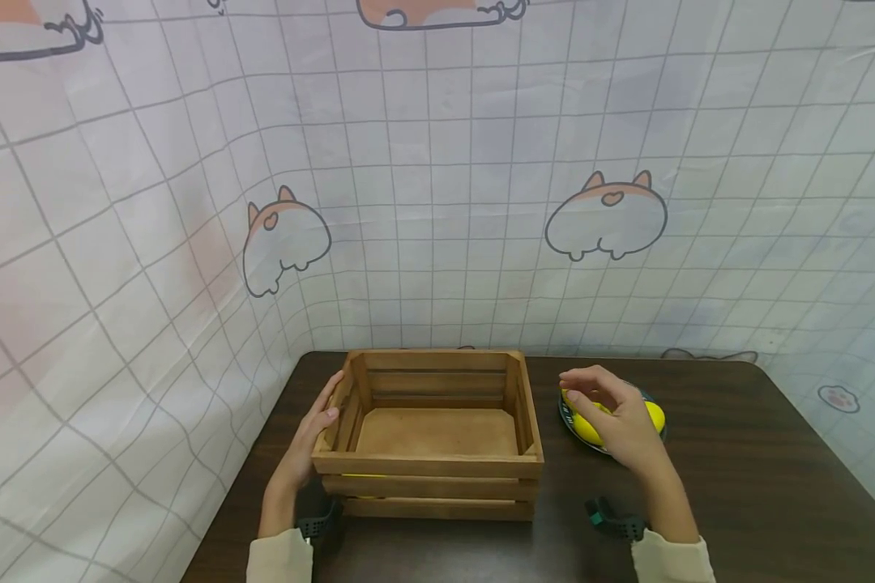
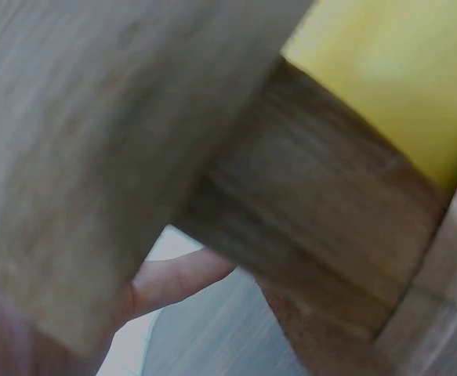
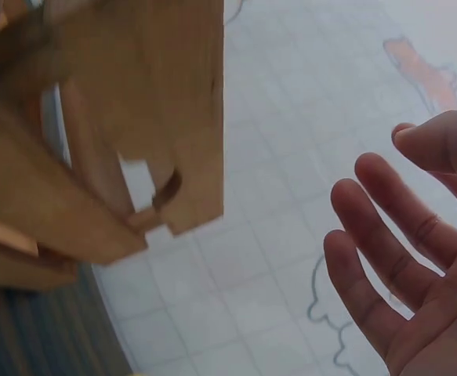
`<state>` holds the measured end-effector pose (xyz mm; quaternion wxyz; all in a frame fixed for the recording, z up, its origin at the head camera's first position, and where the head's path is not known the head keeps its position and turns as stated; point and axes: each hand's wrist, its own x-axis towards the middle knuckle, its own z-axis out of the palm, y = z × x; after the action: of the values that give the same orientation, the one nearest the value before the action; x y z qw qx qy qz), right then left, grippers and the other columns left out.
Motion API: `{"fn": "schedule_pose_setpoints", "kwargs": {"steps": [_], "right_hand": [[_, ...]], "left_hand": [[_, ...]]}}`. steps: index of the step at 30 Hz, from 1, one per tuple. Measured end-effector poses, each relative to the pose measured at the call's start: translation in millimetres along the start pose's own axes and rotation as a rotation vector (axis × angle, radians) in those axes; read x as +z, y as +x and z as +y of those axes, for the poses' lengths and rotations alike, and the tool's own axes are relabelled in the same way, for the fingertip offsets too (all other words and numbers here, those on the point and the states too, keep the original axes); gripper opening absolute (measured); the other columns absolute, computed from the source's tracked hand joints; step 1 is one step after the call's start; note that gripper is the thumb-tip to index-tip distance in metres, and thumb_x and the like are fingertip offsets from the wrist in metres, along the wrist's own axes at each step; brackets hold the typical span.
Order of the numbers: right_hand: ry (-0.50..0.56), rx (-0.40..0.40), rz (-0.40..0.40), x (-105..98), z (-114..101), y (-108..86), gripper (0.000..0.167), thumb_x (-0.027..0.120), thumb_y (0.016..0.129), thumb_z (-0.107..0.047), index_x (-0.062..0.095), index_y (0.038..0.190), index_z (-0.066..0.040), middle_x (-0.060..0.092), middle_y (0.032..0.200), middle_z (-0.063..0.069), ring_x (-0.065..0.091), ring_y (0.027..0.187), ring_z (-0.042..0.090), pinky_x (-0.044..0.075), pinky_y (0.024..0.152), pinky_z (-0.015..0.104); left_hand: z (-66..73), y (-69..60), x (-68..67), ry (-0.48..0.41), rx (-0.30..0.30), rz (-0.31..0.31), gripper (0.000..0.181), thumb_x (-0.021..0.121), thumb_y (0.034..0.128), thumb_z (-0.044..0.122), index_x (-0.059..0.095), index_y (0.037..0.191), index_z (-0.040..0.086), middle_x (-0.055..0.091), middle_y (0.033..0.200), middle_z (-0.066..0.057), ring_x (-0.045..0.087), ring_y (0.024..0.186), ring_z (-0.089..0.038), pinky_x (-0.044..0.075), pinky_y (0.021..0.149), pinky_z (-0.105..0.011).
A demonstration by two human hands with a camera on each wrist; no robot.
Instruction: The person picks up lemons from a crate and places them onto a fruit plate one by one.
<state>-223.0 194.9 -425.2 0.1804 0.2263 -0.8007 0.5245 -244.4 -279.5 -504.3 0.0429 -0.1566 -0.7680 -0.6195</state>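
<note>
A slatted wooden crate [image 1: 428, 467] stands on the dark table. My left hand [image 1: 301, 444] rests against its left side, fingers stretched along the outside and thumb at the rim. Through a gap in the front slats shows something yellow [image 1: 363, 475]; a smooth yellow surface [image 2: 400, 78] fills a corner of the left wrist view. Right of the crate, my right hand [image 1: 622, 420] hovers over a dark patterned plate [image 1: 567, 414] with rounded yellow, fruit-like things [image 1: 589, 431]. In the right wrist view its fingers [image 3: 385, 251] are loosely bent, holding nothing. The hand partly hides the plate.
The brown table [image 1: 736, 478] extends right of the plate and in front of the crate. A white gridded cloth [image 1: 452, 243] with cartoon animals hangs behind the table and along its left side. Dark straps with devices [image 1: 616, 522] are worn at both wrists.
</note>
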Motion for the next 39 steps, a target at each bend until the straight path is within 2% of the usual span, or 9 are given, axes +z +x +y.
{"fn": "schedule_pose_setpoints", "kwargs": {"steps": [8, 13, 18, 20, 25, 28, 35, 39], "right_hand": [[0.099, -0.056, -0.074, 12, -16, 6.1, 0.022, 0.064, 0.098, -0.002, 0.069, 0.118, -0.010, 0.066, 0.113, -0.005, 0.066, 0.101, 0.008, 0.053, 0.090, 0.018], [0.099, -0.088, -0.132, 17, -26, 13.9, 0.024, 0.065, 0.098, -0.003, 0.069, 0.119, -0.013, 0.066, 0.114, 0.004, 0.067, 0.100, 0.010, 0.055, 0.089, 0.020], [0.061, -0.150, -0.210, 23, -40, 26.8, 0.026, 0.065, 0.098, -0.004, 0.069, 0.118, -0.019, 0.067, 0.114, 0.007, 0.066, 0.097, 0.014, 0.057, 0.086, 0.025], [0.032, -0.188, -0.241, 25, -46, 33.3, 0.027, 0.065, 0.098, -0.005, 0.069, 0.119, -0.022, 0.068, 0.113, 0.001, 0.065, 0.096, 0.012, 0.057, 0.086, 0.026], [-0.027, -0.303, -0.316, 32, -60, 51.9, 0.027, 0.067, 0.097, -0.005, 0.069, 0.117, -0.022, 0.068, 0.110, -0.007, 0.062, 0.093, 0.009, 0.055, 0.082, 0.025], [-0.047, -0.344, -0.362, 37, -65, 62.9, 0.025, 0.067, 0.097, -0.005, 0.070, 0.116, -0.021, 0.068, 0.106, -0.007, 0.061, 0.089, 0.008, 0.054, 0.076, 0.027], [-0.075, -0.322, -0.526, 54, -75, 85.0, 0.023, 0.065, 0.098, -0.007, 0.070, 0.118, -0.016, 0.070, 0.109, -0.003, 0.065, 0.093, 0.008, 0.058, 0.084, 0.032], [-0.122, -0.307, -0.615, 65, -82, 97.7, 0.022, 0.064, 0.099, -0.010, 0.069, 0.120, -0.016, 0.070, 0.113, -0.003, 0.067, 0.098, 0.007, 0.058, 0.089, 0.030]], "left_hand": [[-1.9, 0.9, -0.2, 0.006, 0.000, 0.004, 0.060, 0.035, 0.1048, 0.033, 0.022, 0.164, 0.036, 0.010, 0.173, -0.001, 0.002, 0.159, -0.039, 0.002, 0.114, -0.080], [-2.1, 0.9, -0.6, 0.007, 0.009, 0.004, 0.060, 0.034, 0.1050, 0.032, 0.022, 0.164, 0.035, 0.010, 0.173, -0.002, 0.002, 0.159, -0.038, 0.002, 0.114, -0.080], [-2.5, 0.0, -0.3, 0.017, 0.020, -0.003, 0.060, 0.033, 0.1055, 0.031, 0.021, 0.164, 0.033, 0.009, 0.174, -0.003, 0.004, 0.158, -0.040, 0.004, 0.113, -0.081], [-2.4, -0.3, -0.2, 0.017, 0.019, -0.005, 0.060, 0.034, 0.1057, 0.031, 0.021, 0.164, 0.033, 0.009, 0.174, -0.002, 0.005, 0.158, -0.040, 0.004, 0.113, -0.081], [-1.5, 0.0, -0.3, 0.017, 0.019, -0.001, 0.060, 0.034, 0.1057, 0.031, 0.021, 0.164, 0.033, 0.009, 0.173, -0.001, 0.005, 0.158, -0.039, 0.004, 0.113, -0.080], [-1.3, 0.3, -0.3, 0.017, 0.020, -0.001, 0.060, 0.034, 0.1055, 0.031, 0.021, 0.164, 0.034, 0.009, 0.173, -0.001, 0.005, 0.158, -0.039, 0.004, 0.113, -0.081], [-0.3, 0.5, 0.3, 0.018, 0.020, -0.003, 0.060, 0.034, 0.1057, 0.030, 0.021, 0.164, 0.032, 0.009, 0.173, -0.002, 0.003, 0.158, -0.038, 0.003, 0.113, -0.080], [0.5, 0.5, 0.7, 0.017, 0.020, 0.002, 0.060, 0.034, 0.1056, 0.030, 0.021, 0.164, 0.033, 0.010, 0.173, -0.002, 0.004, 0.158, -0.038, 0.003, 0.113, -0.080]]}}
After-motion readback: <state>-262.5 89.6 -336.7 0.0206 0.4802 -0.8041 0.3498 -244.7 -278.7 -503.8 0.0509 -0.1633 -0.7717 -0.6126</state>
